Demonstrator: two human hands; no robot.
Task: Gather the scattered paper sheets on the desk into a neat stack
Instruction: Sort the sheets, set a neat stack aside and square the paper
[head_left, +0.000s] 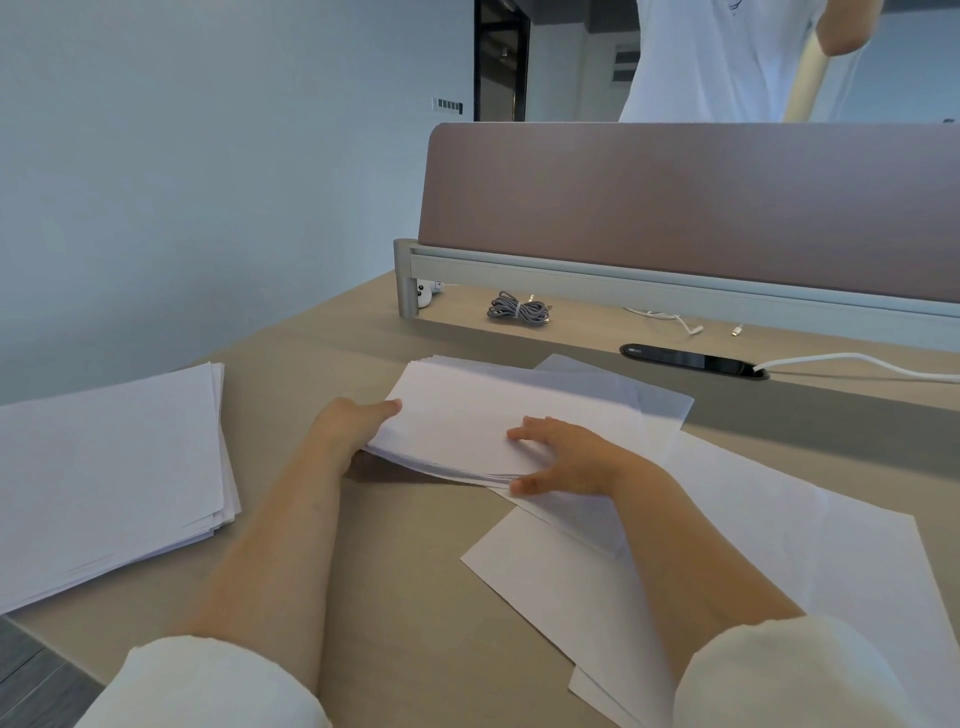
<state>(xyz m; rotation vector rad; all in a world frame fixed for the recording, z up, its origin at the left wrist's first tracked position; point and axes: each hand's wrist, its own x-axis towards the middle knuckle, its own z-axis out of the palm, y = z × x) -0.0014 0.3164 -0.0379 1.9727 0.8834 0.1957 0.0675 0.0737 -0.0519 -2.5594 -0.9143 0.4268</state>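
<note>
A bundle of white sheets (467, 415) lies mid-desk, its near edge lifted a little off the wood. My left hand (353, 423) grips the bundle's left edge, thumb on top and fingers hidden beneath. My right hand (563, 457) holds the bundle's near right corner, fingers spread on top and thumb at the edge. Loose sheets (779, 519) spread out under and to the right of the bundle. A separate, roughly squared stack of paper (104, 467) sits at the desk's left edge.
A brown divider panel (675, 208) on a grey rail closes the back of the desk (405, 571). A coiled grey cable (517, 309), white cables and a black power socket strip (691, 359) lie before it. A person in white stands behind the panel.
</note>
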